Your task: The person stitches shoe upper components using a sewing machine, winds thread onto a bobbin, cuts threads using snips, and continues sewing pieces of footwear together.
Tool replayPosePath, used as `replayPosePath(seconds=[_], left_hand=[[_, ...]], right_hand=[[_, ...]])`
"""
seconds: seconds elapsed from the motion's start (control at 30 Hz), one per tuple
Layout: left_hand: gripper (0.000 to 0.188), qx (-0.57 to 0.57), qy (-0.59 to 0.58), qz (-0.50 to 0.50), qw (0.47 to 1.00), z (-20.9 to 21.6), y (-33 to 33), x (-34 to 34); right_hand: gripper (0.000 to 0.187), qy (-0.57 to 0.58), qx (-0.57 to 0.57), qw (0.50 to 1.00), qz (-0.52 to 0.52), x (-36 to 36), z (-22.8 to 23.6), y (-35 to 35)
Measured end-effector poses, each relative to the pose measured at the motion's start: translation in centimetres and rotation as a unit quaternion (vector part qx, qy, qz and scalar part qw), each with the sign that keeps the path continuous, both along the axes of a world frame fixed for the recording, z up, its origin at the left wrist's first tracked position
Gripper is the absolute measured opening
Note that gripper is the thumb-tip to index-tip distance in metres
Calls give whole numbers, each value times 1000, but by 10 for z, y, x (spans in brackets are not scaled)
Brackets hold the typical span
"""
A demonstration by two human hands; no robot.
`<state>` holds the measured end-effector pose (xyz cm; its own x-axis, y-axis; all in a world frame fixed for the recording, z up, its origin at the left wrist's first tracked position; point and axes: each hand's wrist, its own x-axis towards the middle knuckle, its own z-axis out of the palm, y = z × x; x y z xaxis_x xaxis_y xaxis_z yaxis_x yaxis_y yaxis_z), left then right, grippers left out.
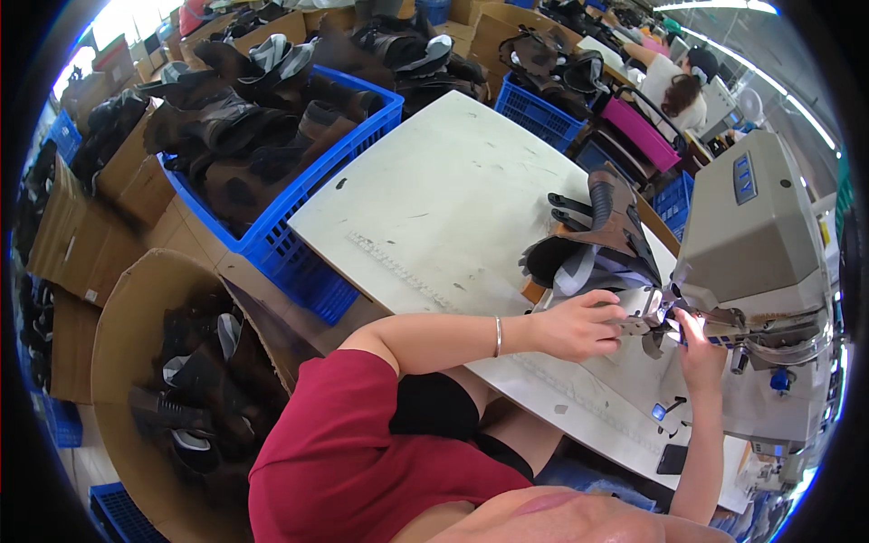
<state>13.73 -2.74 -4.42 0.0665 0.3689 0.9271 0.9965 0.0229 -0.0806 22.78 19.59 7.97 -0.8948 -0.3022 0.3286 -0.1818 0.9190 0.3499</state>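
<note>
A dark phone (672,459) is lying on the white tabletop (453,172) near the right forearm. The left hand (579,326) is resting, fingers bent, against a silver metal part (641,306) of the machine; the right hand (695,342) is bringing its fingertips narrowly together there. Whether either is gripping anything, I cannot tell. Brown boot uppers (623,217) are lying just beyond the left hand, beside the grey machine (765,235), whose casing is carrying a blue badge (745,176) with pale lettering. A ruler-like strip (398,269) is running along the tabletop, its marks too small to read. Farther off, a blue crate (272,237) is holding more uppers, a carton (77,240) is showing a tiny white label (90,295), and a white-shirted co-worker (686,101) is sitting.
</note>
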Motion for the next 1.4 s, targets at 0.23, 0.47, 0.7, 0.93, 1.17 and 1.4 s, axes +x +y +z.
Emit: replayPosePath(seconds=[0.23,0.47,0.7,0.93,1.17,1.4], left_hand=[[9,-11,-2,9,1000,-1,-2,1],[24,12,10,9,1000,8,-6,3],[37,-28,1,-92,995,-10,0,34],[12,-364,-100,-142,915,-65,34,44],[24,-330,-297,-163,881,-61,18,28],[21,-301,-273,-143,903,-19,37,56]], right_hand=[[49,50,114,986,114,-3,7,-14],[27,155,-18,981,112,1,-18,-5],[12,7,-831,538,-138,76,-123,-74],[17,36,-535,813,-227,116,-114,-31],[19,379,-297,874,-68,99,21,-9],[44,421,-114,898,-57,105,75,-8]])
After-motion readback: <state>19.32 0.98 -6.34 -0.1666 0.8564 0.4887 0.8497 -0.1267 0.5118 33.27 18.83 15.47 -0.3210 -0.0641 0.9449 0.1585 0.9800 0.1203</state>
